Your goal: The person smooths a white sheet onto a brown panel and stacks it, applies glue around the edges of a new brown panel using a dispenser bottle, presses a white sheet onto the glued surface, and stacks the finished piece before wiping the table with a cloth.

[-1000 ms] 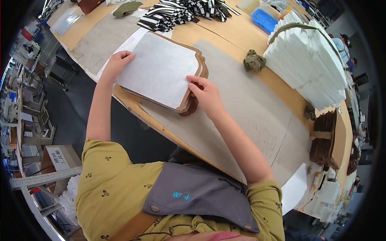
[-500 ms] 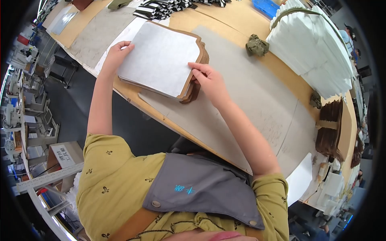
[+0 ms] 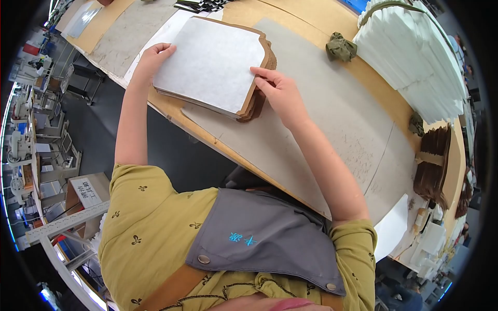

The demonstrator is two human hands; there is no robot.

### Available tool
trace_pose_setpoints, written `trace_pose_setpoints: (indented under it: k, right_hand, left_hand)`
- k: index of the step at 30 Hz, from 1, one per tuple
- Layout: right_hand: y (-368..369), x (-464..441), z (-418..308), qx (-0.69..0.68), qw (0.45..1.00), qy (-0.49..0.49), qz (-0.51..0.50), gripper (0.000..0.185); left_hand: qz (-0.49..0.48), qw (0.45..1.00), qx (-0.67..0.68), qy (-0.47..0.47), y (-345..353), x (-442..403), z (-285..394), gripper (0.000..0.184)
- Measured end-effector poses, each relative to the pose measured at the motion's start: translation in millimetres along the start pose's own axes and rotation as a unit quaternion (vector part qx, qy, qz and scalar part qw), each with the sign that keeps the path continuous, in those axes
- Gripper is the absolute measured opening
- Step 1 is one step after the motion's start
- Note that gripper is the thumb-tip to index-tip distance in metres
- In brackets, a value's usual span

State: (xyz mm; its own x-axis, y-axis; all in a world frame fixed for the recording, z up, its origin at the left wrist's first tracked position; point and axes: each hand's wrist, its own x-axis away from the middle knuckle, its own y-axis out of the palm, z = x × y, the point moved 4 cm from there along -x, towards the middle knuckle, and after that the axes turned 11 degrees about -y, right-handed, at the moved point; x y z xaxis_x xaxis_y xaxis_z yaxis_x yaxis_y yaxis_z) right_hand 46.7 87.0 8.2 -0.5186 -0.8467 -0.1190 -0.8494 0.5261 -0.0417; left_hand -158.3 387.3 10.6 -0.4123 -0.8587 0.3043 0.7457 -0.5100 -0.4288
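Note:
A white sheet (image 3: 212, 65) lies on top of a stack of brown cut pieces (image 3: 254, 111) with curved, notched corners, near the table's front edge. My left hand (image 3: 155, 59) pinches the sheet's left edge, thumb on top and the other fingers curled. At the right edge, my right hand (image 3: 280, 92) has its fingers closed on the sheet's border, index fingertip on the upper face. Layers under the sheet show as brown rims along the right and front sides. What lies beneath each hand's fingers is partly hidden.
A tall bundle of white folded material (image 3: 410, 57) stands at the back right. Near it are crumpled olive cloth (image 3: 341, 47) and a banded bundle of brown pieces (image 3: 431, 160). Black-and-white strips (image 3: 205, 5) lie at the back. A metal frame (image 3: 67, 225) stands lower left.
The view has shifted slightly, so the table and its things appear moved. Both hands stay at the same edges of the white sheet, which still lies on the stack.

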Motion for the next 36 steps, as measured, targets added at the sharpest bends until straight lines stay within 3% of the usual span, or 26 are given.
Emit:
trace_pose_setpoints:
  k: [7,9,13,15,17,20,25,28,31,36]
  right_hand:
    - [-4,4,-2,-0.068,0.996,0.042,-0.033,0.032]
    - [-3,3,-3,-0.071,0.995,0.035,-0.055,0.033]
    - [-10,4,8,-0.128,0.989,0.063,-0.045,0.036]
    - [-20,9,7,-0.164,0.983,0.068,-0.032,0.035]
    - [-39,19,8,-0.191,0.975,0.091,0.065,0.026]
    - [-67,45,5,-0.137,0.978,0.087,0.133,0.015]
    - [-108,92,8,-0.153,0.975,0.074,0.144,0.008]
    - [-114,108,5,-0.129,0.977,0.085,0.149,0.015]
    - [-116,130,-10,-0.196,0.963,0.064,0.171,0.016]
    - [-153,187,-52,-0.250,0.941,0.000,0.228,0.024]
  left_hand:
    - [-0.011,1.000,0.019,0.013,4,-7,-11,0.033]
    - [0.013,0.997,0.002,0.079,2,-7,-13,0.035]
    - [0.036,0.993,-0.058,0.098,1,2,-8,0.035]
    - [-0.005,0.992,0.118,0.049,1,7,-8,0.036]
    - [0.014,0.987,0.158,0.027,-8,17,-5,0.038]
    - [0.154,0.965,0.194,0.088,-27,34,-7,0.035]
    - [0.244,0.941,0.099,0.211,-3,109,17,0.028]
    - [0.176,0.943,0.099,0.266,47,130,17,0.021]
    - [0.088,0.933,0.000,0.349,112,174,29,0.014]
    - [-0.102,0.920,-0.057,0.373,203,231,24,0.011]
